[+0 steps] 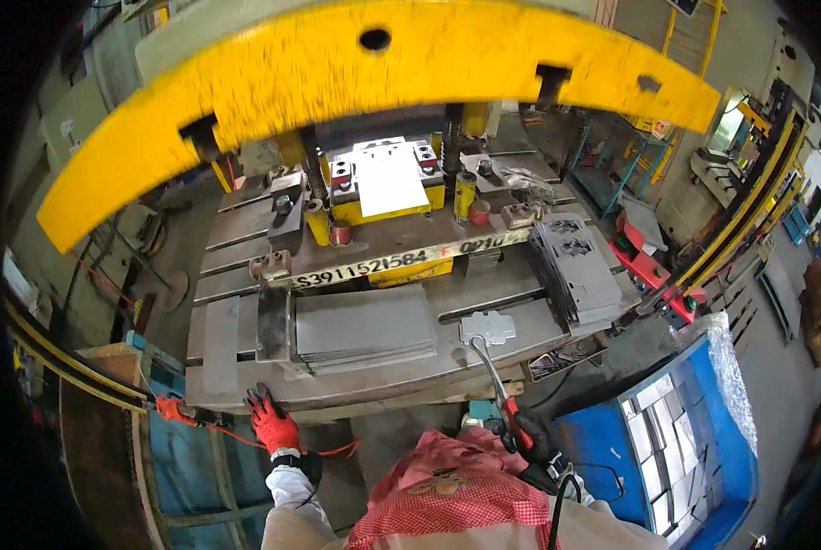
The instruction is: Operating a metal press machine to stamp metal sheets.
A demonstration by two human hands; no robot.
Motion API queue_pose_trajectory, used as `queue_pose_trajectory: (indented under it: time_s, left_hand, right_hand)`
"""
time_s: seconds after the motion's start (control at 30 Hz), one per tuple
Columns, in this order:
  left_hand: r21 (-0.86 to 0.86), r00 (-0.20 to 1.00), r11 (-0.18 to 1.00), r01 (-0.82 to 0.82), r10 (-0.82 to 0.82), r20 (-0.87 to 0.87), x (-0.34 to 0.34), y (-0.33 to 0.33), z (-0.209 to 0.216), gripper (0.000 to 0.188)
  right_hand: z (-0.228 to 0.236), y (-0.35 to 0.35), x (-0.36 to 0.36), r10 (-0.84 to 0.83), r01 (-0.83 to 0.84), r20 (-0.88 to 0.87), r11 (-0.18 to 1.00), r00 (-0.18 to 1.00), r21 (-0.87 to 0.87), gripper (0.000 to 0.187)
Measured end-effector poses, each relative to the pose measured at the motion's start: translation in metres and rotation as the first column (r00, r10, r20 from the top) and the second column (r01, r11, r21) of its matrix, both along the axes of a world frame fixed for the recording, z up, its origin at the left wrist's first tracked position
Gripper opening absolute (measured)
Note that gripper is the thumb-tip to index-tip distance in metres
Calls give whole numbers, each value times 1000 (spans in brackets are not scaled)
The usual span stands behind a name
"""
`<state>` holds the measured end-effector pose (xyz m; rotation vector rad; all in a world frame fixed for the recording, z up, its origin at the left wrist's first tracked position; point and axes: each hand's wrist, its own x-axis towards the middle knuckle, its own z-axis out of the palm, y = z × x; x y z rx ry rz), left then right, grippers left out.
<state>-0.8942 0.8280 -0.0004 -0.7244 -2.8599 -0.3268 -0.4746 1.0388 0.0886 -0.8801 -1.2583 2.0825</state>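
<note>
My right hand [530, 437], in a dark glove, grips the red handles of long-jawed pliers [494, 374]. The jaws reach forward to a flat, notched metal piece [487, 327] near the front of the press bed [401, 385]; whether they clamp it or only touch it is hard to make out. Left of that piece lies a stack of flat grey metal sheets [365, 321] against a dark upright block [275, 323]. My left hand [272, 422], in a red glove with dark fingertips, rests with fingers stretched out at the bed's front edge.
A yellow press beam [447, 69] arches overhead. Beneath it, a bright sheet [392, 183] lies on the die between posts. Cut-out metal plates [583, 280] are stacked at the bed's right. A blue bin [594, 438] with flat metal pieces stands at lower right; a red cable [236, 434] hangs left.
</note>
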Motion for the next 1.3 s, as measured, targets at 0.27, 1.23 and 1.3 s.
queue_pose_trajectory:
  time_s: [0.27,1.23,1.3]
  left_hand:
    - [24,1000,1000,1,-1,-29,3,-3,-5,68]
    - [974,351,126,-186,-918,186,75,294,137,40]
    - [740,109,42,-671,-982,155,72,354,143,34]
  right_hand:
    - [34,51,-20,204,-211,57,962,977,175,64]
    - [30,128,17,71,-76,50,990,996,117,66]
    - [4,109,41,65,-64,82,998,995,-12,64]
